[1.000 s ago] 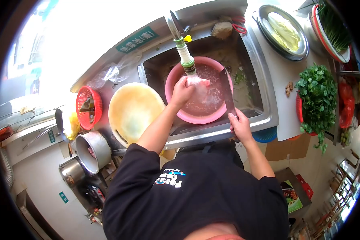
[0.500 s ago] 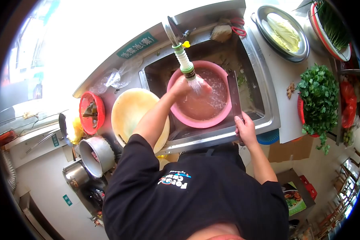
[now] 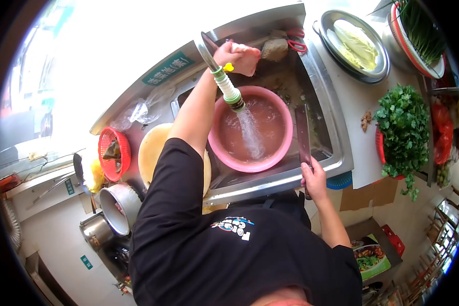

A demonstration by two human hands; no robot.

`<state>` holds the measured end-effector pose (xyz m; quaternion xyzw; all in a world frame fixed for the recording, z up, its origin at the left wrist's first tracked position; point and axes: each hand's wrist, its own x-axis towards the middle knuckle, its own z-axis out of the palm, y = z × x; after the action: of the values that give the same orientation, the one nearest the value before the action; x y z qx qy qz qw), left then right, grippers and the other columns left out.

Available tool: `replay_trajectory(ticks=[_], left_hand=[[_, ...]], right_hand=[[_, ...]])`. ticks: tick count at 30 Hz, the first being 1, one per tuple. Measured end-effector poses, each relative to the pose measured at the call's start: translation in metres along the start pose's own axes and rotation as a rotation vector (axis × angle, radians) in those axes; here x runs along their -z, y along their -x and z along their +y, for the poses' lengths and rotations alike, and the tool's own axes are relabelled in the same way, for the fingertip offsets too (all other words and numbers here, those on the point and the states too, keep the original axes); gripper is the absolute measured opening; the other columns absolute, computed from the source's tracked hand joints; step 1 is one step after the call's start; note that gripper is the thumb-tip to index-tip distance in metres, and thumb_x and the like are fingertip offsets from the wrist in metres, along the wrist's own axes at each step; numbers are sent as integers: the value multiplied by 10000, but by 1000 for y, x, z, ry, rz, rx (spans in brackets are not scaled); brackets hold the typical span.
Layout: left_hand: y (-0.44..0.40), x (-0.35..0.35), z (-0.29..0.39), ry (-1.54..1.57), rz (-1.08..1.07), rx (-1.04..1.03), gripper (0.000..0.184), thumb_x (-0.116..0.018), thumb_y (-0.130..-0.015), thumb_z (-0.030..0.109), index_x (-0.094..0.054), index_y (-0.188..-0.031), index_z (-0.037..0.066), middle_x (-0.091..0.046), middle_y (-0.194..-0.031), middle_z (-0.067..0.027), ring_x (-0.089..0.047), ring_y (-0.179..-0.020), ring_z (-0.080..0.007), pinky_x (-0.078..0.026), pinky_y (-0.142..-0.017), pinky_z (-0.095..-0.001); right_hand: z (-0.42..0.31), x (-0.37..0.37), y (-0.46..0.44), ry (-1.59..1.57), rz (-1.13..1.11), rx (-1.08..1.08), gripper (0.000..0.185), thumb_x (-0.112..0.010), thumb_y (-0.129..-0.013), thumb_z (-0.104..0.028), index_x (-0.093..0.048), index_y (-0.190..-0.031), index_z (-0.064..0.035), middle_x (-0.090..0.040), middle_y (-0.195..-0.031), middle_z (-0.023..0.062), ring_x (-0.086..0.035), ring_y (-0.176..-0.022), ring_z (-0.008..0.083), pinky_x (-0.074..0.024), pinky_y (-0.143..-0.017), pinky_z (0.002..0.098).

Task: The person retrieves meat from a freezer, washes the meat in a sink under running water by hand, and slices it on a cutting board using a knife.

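Note:
My left hand (image 3: 228,52) is closed around a pink piece of raw meat (image 3: 247,60), behind the faucet (image 3: 205,53) at the back of the sink. Water (image 3: 251,133) runs from the green-and-white faucet nozzle (image 3: 228,93) into a pink basin (image 3: 287,122) of cloudy, reddish water. My right hand (image 3: 314,178) grips a long, dark-bladed knife (image 3: 302,133) by its handle at the sink's front right edge. The blade points away from me, just right of the basin.
A round cutting board (image 3: 150,153) lies left of the metal sink (image 3: 339,127). Further left are a red basket (image 3: 107,171) and a metal pot (image 3: 107,209). On the right are cilantro (image 3: 403,127), ginger (image 3: 366,120) and napa cabbage (image 3: 359,43). Red-handled scissors (image 3: 297,46) lie behind.
My left hand has moved from under the running water in the basin to the back of the sink, carrying the meat. My right hand still holds the knife in nearly the same place.

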<state>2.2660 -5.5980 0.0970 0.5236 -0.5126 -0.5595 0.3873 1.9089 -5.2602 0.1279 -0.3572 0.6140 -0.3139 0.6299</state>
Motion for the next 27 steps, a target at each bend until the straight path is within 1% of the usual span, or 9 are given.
replay_trajectory(ticks=[2, 6, 9, 15, 20, 22, 24, 25, 27], left_hand=[[14, -14, 34, 278, -177, 17, 182, -598, -812, -10, -639, -985, -47, -672, -887, -72, -648, -800, -177, -534, -769, -306], [50, -44, 47, 31, -3, -52, 102, -529, -866, -15, -627, -885, -36, -684, -906, -124, -671, -823, -229, -548, -776, -344], [126, -55, 66, 418, 158, -47, 169, -653, -821, -7, -589, -977, -24, -672, -941, -103, -650, -824, -163, -541, -776, -304], [315, 22, -6, 285, 646, 167, 319, -627, -895, 55, -542, -1190, -34, -648, -1090, -117, -650, -962, -188, -539, -847, -333], [448, 59, -19, 1048, 932, 6, 334, -542, -926, 3, -482, -1247, -64, -589, -1211, -199, -618, -1092, -289, -512, -969, -449], [482, 72, -53, 952, 1021, 26, 292, -602, -900, 30, -519, -1164, -65, -631, -1107, -171, -657, -999, -263, -569, -857, -405], [506, 78, -79, 213, 996, 626, 244, -670, -857, 58, -544, -1044, -35, -653, -973, -122, -680, -857, -204, -593, -690, -332], [515, 80, -91, 347, 1050, 542, 235, -720, -812, 77, -541, -939, -5, -644, -872, -76, -659, -735, -142, -556, -554, -276], [520, 77, -99, 339, 1063, 477, 228, -720, -813, 75, -539, -929, -2, -640, -866, -71, -650, -724, -134, -547, -541, -268]], right_hand=[[2, 2, 2, -20, 10, -25, 446, -595, -952, -217, -514, -1342, -17, -512, -638, -36, -481, -496, 41, -426, -448, 211], [3, 3, 0, -32, -15, -46, 388, -573, -969, -240, -541, -1277, -6, -515, -628, -24, -483, -473, 47, -425, -424, 214], [-2, 2, -5, -99, -94, -175, 308, -530, -990, -248, -567, -1184, -12, -506, -609, -16, -484, -447, 61, -431, -407, 228], [-10, -21, -11, 129, -364, -125, 193, -473, -992, -181, -584, -985, -24, -489, -611, -8, -481, -452, 69, -433, -431, 229], [-33, -79, 3, 423, -592, 43, 194, -484, -970, -129, -611, -1057, -11, -506, -623, -6, -496, -488, 74, -432, -473, 243], [-39, -122, 13, 517, -692, 206, 215, -496, -960, -116, -615, -1106, -13, -518, -629, 0, -515, -515, 83, -441, -500, 260], [-42, -162, 24, 579, -717, 258, 214, -501, -954, -112, -613, -1103, -6, -533, -634, 38, -531, -519, 102, -451, -511, 285], [-41, -189, 32, 604, -727, 313, 211, -508, -951, -117, -613, -1098, -9, -554, -647, 77, -555, -528, 161, -463, -533, 317], [-40, -224, 46, 650, -744, 359, 207, -515, -948, -122, -613, -1093, -11, -576, -660, 117, -579, -537, 220, -475, -555, 349]])
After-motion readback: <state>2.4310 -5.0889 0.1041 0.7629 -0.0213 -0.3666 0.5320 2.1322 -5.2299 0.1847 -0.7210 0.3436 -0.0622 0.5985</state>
